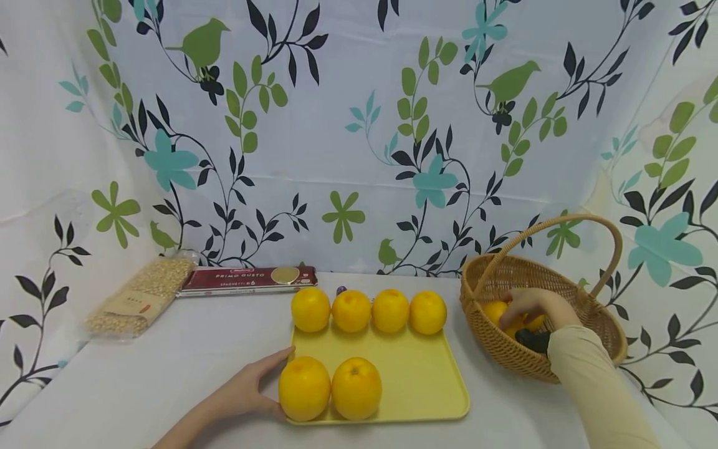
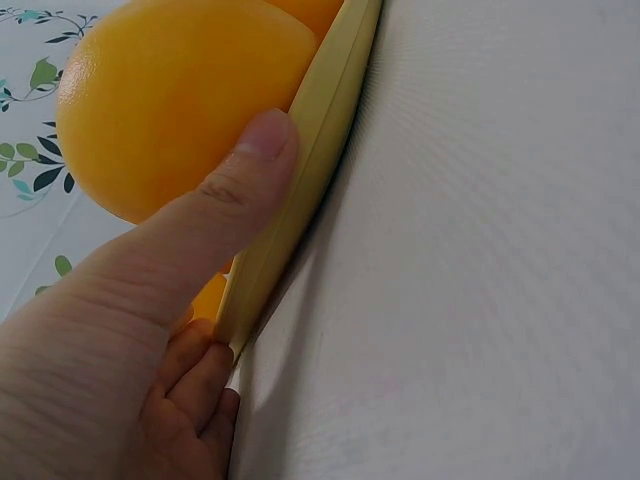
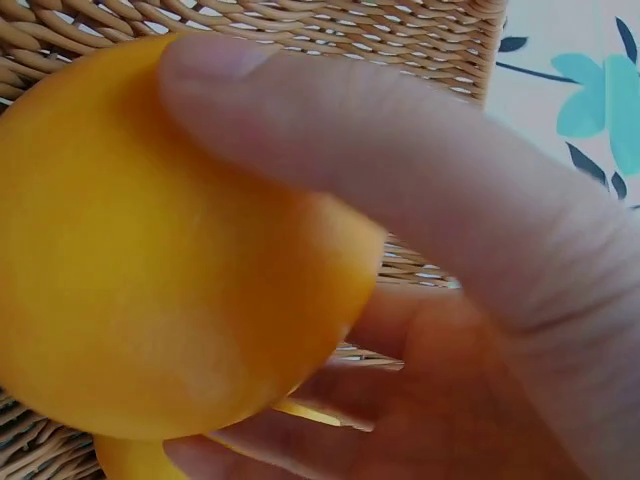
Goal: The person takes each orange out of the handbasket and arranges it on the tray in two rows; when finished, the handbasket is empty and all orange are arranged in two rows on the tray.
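Observation:
In the basket, my right hand grips an orange, thumb over its top and fingers beneath it. Another orange shows below that one in the right wrist view. My left hand rests against the left side of a yellow tray, its thumb along the rim close by a front orange. Two oranges stand at the tray's front left, the right one beside the other. Across its back edge runs a row of several oranges.
A dark red spaghetti pack lies at the back left. Next to it is a clear bag of dry beans. The basket's tall arched handle rises behind my right hand. A patterned cloth hangs behind the white table.

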Tool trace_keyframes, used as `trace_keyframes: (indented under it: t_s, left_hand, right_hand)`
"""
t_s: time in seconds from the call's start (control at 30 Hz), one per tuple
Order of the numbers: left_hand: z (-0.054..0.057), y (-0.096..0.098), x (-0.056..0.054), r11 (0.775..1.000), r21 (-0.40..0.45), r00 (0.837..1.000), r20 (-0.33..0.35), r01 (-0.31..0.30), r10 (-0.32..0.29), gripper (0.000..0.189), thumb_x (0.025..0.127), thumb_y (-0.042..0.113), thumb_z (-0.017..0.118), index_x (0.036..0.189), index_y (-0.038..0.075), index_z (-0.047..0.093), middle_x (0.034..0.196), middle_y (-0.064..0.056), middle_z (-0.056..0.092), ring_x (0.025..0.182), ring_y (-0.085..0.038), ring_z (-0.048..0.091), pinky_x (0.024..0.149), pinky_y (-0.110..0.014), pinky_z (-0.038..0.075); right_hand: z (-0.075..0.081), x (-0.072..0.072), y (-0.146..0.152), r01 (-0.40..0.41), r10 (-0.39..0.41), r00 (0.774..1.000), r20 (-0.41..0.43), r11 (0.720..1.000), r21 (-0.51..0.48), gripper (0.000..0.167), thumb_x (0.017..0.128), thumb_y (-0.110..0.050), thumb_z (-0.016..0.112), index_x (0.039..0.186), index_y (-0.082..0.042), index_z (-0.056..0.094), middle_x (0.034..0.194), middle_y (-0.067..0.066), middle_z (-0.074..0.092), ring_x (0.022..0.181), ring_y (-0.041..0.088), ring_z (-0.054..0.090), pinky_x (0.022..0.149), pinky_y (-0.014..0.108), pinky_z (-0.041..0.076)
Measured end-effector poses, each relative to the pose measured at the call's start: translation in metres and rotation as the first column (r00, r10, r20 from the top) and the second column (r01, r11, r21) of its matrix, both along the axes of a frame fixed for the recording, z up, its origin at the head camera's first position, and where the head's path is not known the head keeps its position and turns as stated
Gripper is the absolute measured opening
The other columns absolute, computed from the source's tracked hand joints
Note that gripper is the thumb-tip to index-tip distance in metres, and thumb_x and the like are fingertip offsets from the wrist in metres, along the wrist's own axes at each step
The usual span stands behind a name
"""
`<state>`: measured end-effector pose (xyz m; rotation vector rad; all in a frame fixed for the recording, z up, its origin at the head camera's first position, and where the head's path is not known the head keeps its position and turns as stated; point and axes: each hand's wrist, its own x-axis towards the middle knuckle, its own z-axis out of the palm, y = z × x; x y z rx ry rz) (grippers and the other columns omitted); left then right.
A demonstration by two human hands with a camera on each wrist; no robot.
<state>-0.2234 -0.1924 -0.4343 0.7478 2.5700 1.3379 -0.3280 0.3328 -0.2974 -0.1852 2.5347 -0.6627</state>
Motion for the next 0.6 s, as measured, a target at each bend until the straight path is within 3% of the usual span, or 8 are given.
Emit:
trace_keyframes:
  t_s: [0.2, 0.37, 0.47, 0.6]
  left_hand:
    - [-0.003, 0.001, 0.000, 1.000, 0.013, 1.000, -0.011, -0.002, 0.002, 0.094, 0.061, 0.031, 0.081, 0.138, 0.004, 0.032, 0.139, -0.017, 0.032, 0.126, -0.038, 0.025, 0.099, -0.057, 0.018]
    - [-0.005, 0.003, 0.000, 1.000, 0.020, 1.000, -0.004, 0.012, -0.012, 0.094, 0.061, 0.030, 0.081, 0.138, 0.005, 0.033, 0.139, -0.016, 0.032, 0.126, -0.038, 0.025, 0.099, -0.057, 0.018]
    - [-0.004, 0.003, 0.001, 1.000, 0.017, 1.000, -0.008, 0.008, -0.008, 0.094, 0.061, 0.030, 0.081, 0.138, 0.006, 0.033, 0.139, -0.016, 0.033, 0.126, -0.038, 0.026, 0.099, -0.057, 0.018]
    - [-0.001, 0.002, 0.001, 1.000, 0.013, 1.000, -0.010, -0.003, 0.003, 0.094, 0.061, 0.031, 0.081, 0.138, 0.005, 0.033, 0.139, -0.016, 0.033, 0.126, -0.038, 0.026, 0.099, -0.057, 0.018]
  right_hand:
    - [0.005, 0.000, 0.007, 0.037, -0.047, 0.995, -0.083, 0.992, -0.118, 0.078, 0.073, -0.025, 0.070, 0.129, 0.011, 0.029, 0.117, 0.023, 0.042, 0.099, 0.033, 0.049, 0.080, 0.046, 0.048]
    - [0.021, 0.001, 0.015, -0.010, -0.046, 0.979, -0.197, 0.962, -0.271, 0.068, 0.076, -0.022, 0.068, 0.123, 0.008, 0.029, 0.115, 0.024, 0.041, 0.094, 0.030, 0.049, 0.078, 0.040, 0.049]
    - [0.033, 0.006, 0.015, -0.042, -0.041, 0.955, -0.292, 0.962, -0.271, 0.069, 0.075, -0.022, 0.069, 0.122, 0.007, 0.028, 0.113, 0.024, 0.042, 0.090, 0.028, 0.049, 0.075, 0.036, 0.048]
    - [0.047, 0.017, 0.009, -0.054, -0.028, 0.915, -0.402, 0.980, -0.192, 0.074, 0.076, -0.029, 0.068, 0.127, 0.006, 0.026, 0.116, 0.024, 0.043, 0.093, 0.029, 0.048, 0.079, 0.040, 0.045]
